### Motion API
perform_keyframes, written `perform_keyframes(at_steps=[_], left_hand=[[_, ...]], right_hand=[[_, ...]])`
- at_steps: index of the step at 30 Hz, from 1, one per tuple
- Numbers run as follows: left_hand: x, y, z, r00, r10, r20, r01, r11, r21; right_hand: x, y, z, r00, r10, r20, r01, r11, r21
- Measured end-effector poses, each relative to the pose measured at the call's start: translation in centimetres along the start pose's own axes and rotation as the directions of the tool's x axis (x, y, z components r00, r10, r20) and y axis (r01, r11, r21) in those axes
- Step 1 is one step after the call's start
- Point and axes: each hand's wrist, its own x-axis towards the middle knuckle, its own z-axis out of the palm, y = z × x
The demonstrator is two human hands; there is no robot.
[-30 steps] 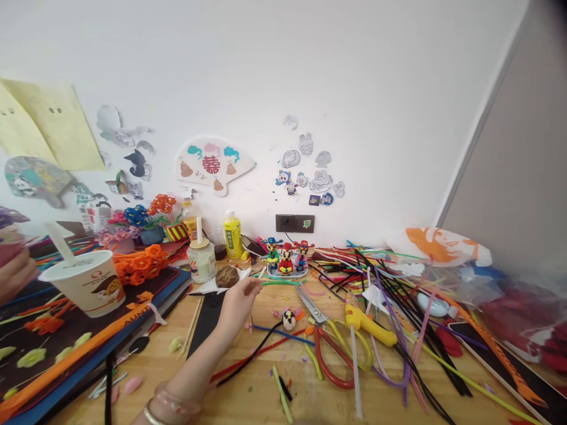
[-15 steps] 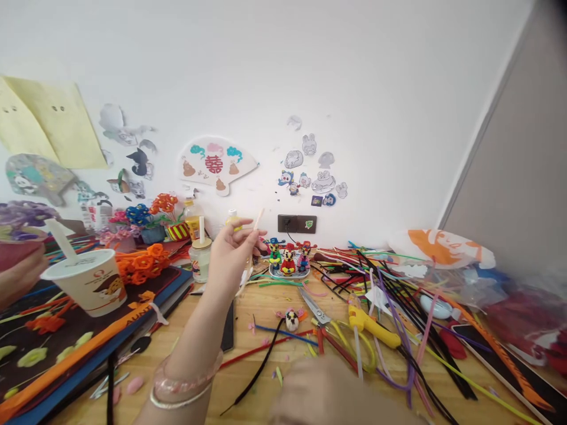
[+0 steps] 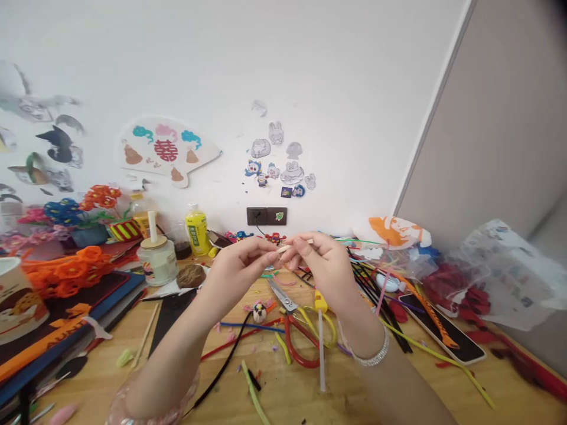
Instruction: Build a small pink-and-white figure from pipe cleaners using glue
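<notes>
Both hands are raised over the middle of the table, fingertips close together. Between them is a short cream-coloured pipe cleaner (image 3: 283, 249). My left hand (image 3: 239, 268) pinches one end with thumb and fingers; my right hand (image 3: 325, 265) pinches the other end, its fingers closed. Behind the fingers, small figures with red and blue hats (image 3: 275, 237) are mostly covered. Below the hands lies a small white-and-black head (image 3: 259, 312), beside a black pipe cleaner (image 3: 225, 360). Red-handled scissors (image 3: 302, 353) rest under my right wrist, and a yellow glue gun (image 3: 321, 302) is partly hidden by it.
On the left are a paper cup (image 3: 20, 307), a lidded jar (image 3: 157, 262), orange pipe-cleaner flowers (image 3: 71, 265) and a yellow bottle (image 3: 197, 230). At right lie a phone (image 3: 465, 342), a plastic bag (image 3: 509, 277) and dark pipe cleaners (image 3: 394, 330). A wall stands behind.
My right hand has risen from the table's front to meet my left hand at the cream pipe cleaner. The view has turned right, and the paper cup now sits at the left edge.
</notes>
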Motion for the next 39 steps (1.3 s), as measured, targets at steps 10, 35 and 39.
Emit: perform_keyframes(at_steps=[10,35,39], left_hand=[[1.2,-3.0,-5.2,0.969,-0.004,-0.248,0.111,0.9,0.421],[-0.2,-1.2,-1.0,0.851,0.524,-0.036,-0.343,0.606,0.718],[-0.5,-1.4,-1.3,0.852,0.52,0.063,-0.386,0.543,0.746]], right_hand=[[1.1,0.4,-0.3,0.997,0.018,-0.073,0.012,0.92,0.391],[0.8,1.0,-0.5,0.904,0.284,0.32,-0.381,0.875,0.298],[0.6,1.0,-0.4,0.892,0.27,0.362,-0.393,0.86,0.325]])
